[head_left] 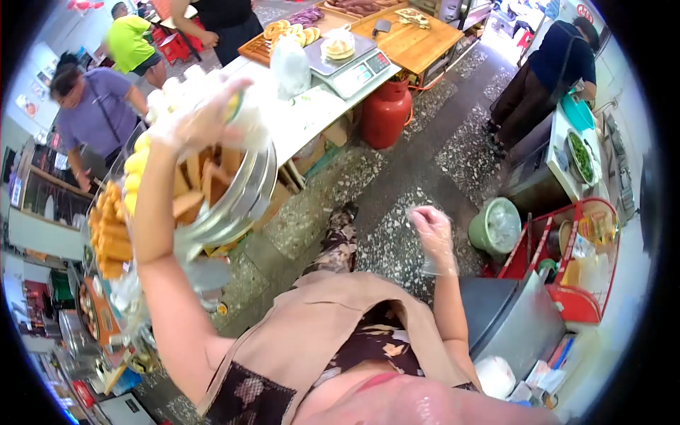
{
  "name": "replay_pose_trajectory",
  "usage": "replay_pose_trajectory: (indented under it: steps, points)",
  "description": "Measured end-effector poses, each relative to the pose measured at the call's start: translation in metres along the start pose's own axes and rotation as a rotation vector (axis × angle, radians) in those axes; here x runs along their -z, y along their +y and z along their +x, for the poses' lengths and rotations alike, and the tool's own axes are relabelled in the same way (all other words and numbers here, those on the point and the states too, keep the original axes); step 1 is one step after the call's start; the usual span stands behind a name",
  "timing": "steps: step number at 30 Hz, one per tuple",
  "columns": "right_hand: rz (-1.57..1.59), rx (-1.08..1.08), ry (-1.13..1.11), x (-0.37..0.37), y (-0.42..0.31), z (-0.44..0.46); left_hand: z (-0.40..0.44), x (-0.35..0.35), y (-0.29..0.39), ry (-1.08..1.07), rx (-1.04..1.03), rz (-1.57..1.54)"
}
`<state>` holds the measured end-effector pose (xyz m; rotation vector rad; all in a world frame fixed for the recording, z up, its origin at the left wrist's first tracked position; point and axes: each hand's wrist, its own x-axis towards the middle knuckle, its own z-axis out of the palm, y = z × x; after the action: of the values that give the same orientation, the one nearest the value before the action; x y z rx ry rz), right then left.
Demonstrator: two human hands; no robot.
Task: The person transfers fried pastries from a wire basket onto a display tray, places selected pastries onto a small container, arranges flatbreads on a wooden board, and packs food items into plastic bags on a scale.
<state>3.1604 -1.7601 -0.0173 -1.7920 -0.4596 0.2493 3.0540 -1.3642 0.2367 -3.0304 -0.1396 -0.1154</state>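
Observation:
My left hand (202, 124), in a clear plastic glove, reaches out over the food display at the left. Its fingers are bent around a whitish, see-through plastic bag (253, 127); a bit of yellow and green shows at the fingers, too blurred to name. Beneath it are glass-sided round containers (248, 191) with brown slab-like pieces (188, 205). Yellow buns (133, 173) and stacked golden-brown sticks (110, 234) lie beside my forearm. White buns (173, 92) sit behind the hand. My right hand (432, 230), also gloved, hangs over the floor with its fingers curled together and nothing visible in them.
A white counter (301, 131) carries a scale (358, 67) with bagged flatbreads (338, 48). A red gas cylinder (387, 117) stands below. At right are a green bucket (494, 227), a red rack (602, 283) and a person (545, 71). More people are behind the display.

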Motion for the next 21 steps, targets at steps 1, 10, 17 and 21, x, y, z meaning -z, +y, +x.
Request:
replay_pose_trajectory:
  steps: [1, 10, 17, 21]
  points:
    - [-0.099, 0.014, 0.022, 0.004, 0.017, 0.030, 0.066, -0.028, -0.038, 0.123, -0.131, -0.108]
    - [-0.175, -0.219, 0.286, 0.031, 0.041, 0.203, 0.508, -0.215, -0.206, 0.241, -0.024, -0.166]
    - [-0.198, -0.529, 0.520, 0.062, 0.022, 0.185, 0.603, -0.290, -0.094, -0.084, -0.344, -0.261]
    - [-0.457, -0.405, 0.751, 0.070, 0.015, 0.146, 0.649, -0.313, 0.016, -0.065, -0.476, -0.182]
